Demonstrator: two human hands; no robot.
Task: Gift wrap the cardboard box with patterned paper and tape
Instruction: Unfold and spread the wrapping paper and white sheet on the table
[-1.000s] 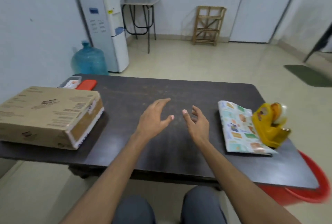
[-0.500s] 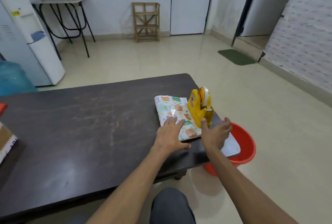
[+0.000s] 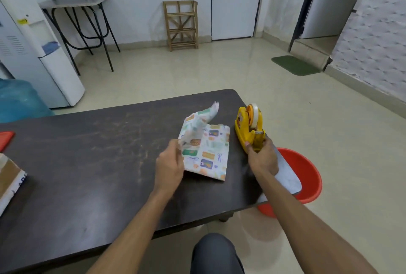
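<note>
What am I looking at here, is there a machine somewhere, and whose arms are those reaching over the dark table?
There is no machine: these are a person's own two bare arms. Every picture comes from one wide-angle camera worn on their head, looking forward and down. On the dark table lie a folded sheet of patterned wrapping paper and a yellow tape dispenser. The left hand grips the paper at its left edge, and a loose layer is lifted off the rest. The right hand grips the dispenser's near end, thumb on one side and fingers on the other. At the far left edge of the picture, part of a cardboard box shows, not yet wrapped. A red tub stands on the floor beside the table's right end.
</note>
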